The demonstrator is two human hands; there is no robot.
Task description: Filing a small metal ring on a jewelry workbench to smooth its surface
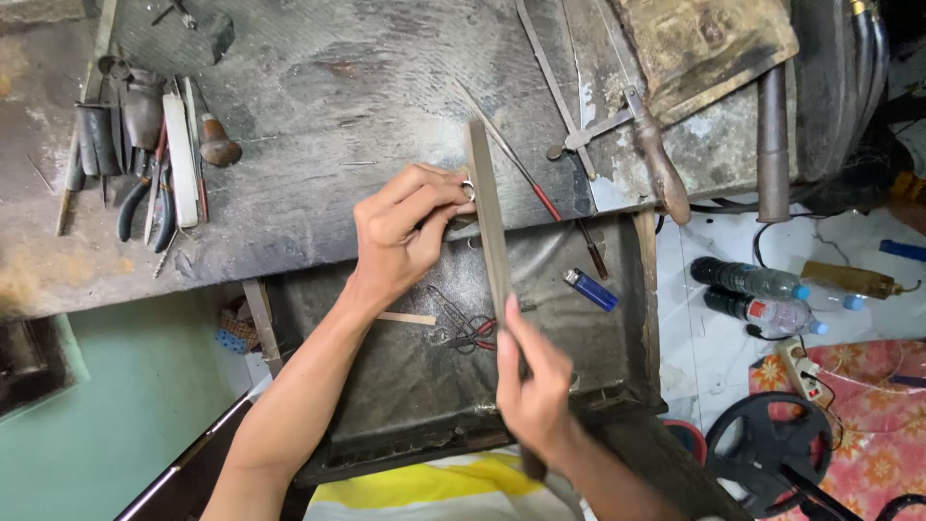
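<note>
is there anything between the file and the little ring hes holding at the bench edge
Nothing visible. The left hand pinches the small ring at the edge of the workbench, and the flat file, held by the right hand, lies right against it. The red-handled tool sits behind the file, not between them.

Your left hand (410, 227) pinches a small silver ring (468, 190), and your right hand (535, 386) grips a flat grey file (487, 217). The workbench (318, 106) under them is sooty grey-black, dusted tan at its left edge. In the dark tray (405, 386) at its near edge lie a blue lighter (590, 289) and red-handled pliers (473, 333). A thin tool with a red grip (542, 201) lies by the tray's far edge. Past the bench's right edge you see two bottles with blue caps (762, 297) and a red-and-pink floral cloth (868, 425). Yellow and white stripes (434, 487) show below the tray.
</note>
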